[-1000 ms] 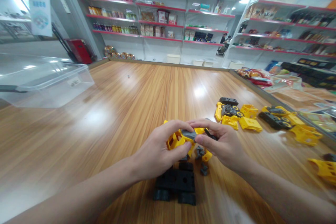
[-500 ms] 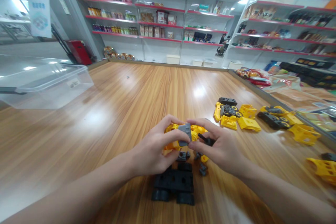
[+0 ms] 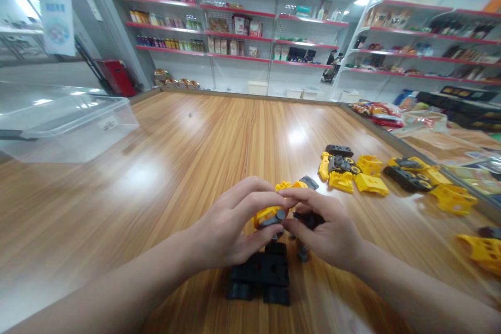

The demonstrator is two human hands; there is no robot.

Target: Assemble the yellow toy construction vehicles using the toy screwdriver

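Both my hands meet over the middle of the wooden table (image 3: 164, 182). My left hand (image 3: 230, 224) is closed round a yellow toy vehicle body (image 3: 266, 214) with a grey part on it. My right hand (image 3: 324, 229) pinches the same toy from the right, and a small black piece (image 3: 309, 217) shows under its fingers. A yellow and grey end of the toy (image 3: 297, 184) sticks up above the fingers. Just in front of my hands a black wheeled chassis (image 3: 260, 277) lies on the table, with small grey bits (image 3: 302, 255) beside it.
Several yellow and black toy parts (image 3: 352, 172) lie to the right, more (image 3: 426, 180) near the table's right edge, one yellow piece (image 3: 479, 253) at far right. A clear plastic bin (image 3: 66, 122) stands at the left. Shop shelves (image 3: 235, 26) line the back wall.
My hands have turned the yellow toy and closed tighter over it. The grey part has moved from the top to lower between my fingers.
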